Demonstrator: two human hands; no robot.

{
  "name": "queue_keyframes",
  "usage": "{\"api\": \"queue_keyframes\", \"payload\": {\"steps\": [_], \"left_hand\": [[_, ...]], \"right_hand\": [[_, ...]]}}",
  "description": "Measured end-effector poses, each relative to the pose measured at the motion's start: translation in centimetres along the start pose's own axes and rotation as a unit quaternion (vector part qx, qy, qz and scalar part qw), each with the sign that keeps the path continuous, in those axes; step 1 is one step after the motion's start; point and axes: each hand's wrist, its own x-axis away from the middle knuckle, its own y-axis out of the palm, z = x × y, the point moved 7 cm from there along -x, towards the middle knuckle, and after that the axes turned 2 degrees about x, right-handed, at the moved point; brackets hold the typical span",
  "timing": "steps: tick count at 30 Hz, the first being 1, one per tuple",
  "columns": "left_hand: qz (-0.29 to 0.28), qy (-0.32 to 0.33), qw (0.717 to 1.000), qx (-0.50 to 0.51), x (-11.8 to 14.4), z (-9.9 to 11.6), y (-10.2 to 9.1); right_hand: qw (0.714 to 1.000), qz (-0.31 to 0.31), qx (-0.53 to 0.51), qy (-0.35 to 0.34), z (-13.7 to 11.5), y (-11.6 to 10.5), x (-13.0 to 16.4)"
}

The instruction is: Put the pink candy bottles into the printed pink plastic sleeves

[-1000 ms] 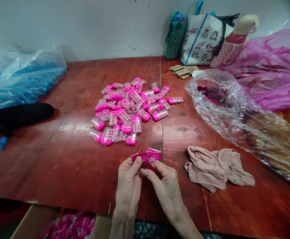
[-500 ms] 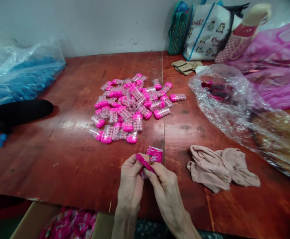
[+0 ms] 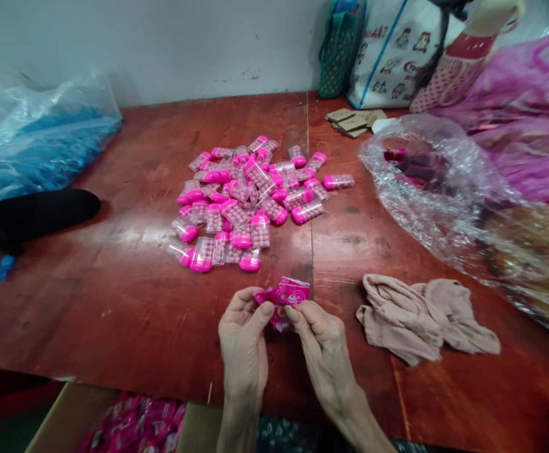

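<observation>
A shiny pink printed wrapper [image 3: 293, 290] is pinched between both hands near the front of the red-brown table [image 3: 151, 314]. My left hand [image 3: 246, 333] grips its left side, thumb on top. On the other side, my right hand [image 3: 321, 333] holds it between thumb and fingers. Whether anything is inside the wrapper I cannot tell. Beyond the hands lies a loose pile of small clear containers [image 3: 234, 214] with bright pink caps and pale pink balls in them.
Below the table's front edge, a cardboard box [image 3: 61, 415] holds many pink wrappers [image 3: 137, 425]. A beige cloth [image 3: 406, 321] lies to the right, near crumpled clear plastic [image 3: 448, 233]. Bags [image 3: 397, 56] stand against the wall. At left are a blue-filled plastic bag [image 3: 43, 145] and a black object [image 3: 48, 212].
My hands have moved slightly apart. The wrapper, folded over before, now shows more of its printed face between the thumbs. The view has shifted a little.
</observation>
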Motion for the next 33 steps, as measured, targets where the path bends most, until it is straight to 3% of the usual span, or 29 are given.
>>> {"api": "queue_keyframes", "payload": {"steps": [4, 9, 12, 14, 17, 20, 23, 27, 30, 33], "left_hand": [[-0.080, 0.117, 0.983, -0.121, -0.1, 2.2, 0.4], [-0.177, 0.072, 0.952, -0.240, -0.4, 2.6, 1.1], [-0.209, 0.082, 0.929, -0.295, -0.3, 2.8, 1.8], [-0.191, 0.096, 0.940, -0.265, -0.4, 3.1, 1.7], [-0.125, 0.067, 0.980, -0.140, -1.1, 3.0, 0.5], [0.001, 0.040, 0.998, -0.051, -2.1, 3.1, -1.5], [0.086, 0.027, 0.996, -0.011, -2.7, 3.5, -2.5], [0.103, 0.003, 0.994, 0.030, -2.9, 3.3, -2.5], [0.119, 0.014, 0.992, 0.049, -3.0, 3.4, -3.0], [0.127, 0.035, 0.990, 0.051, -3.2, 3.6, -3.6]], "right_hand": [[1.000, -0.018, 0.017, -0.015, -0.3, -0.2, -0.2], [0.997, -0.058, 0.047, -0.023, -0.6, -0.2, -0.5], [0.996, -0.070, 0.049, -0.011, -0.7, -0.4, -0.3], [0.995, -0.085, 0.040, -0.014, -0.8, -0.7, -0.1], [0.992, -0.098, 0.058, -0.052, -1.1, -2.0, -1.0], [0.978, -0.008, 0.179, -0.108, -1.8, -4.5, -4.4], [0.930, 0.099, 0.331, -0.122, -2.5, -5.6, -9.3], [0.911, 0.093, 0.376, -0.143, -2.1, -3.4, -13.7], [0.901, 0.071, 0.401, -0.152, -0.9, -2.7, -14.0], [0.897, 0.070, 0.412, -0.145, 0.4, -3.6, -13.5]]}}
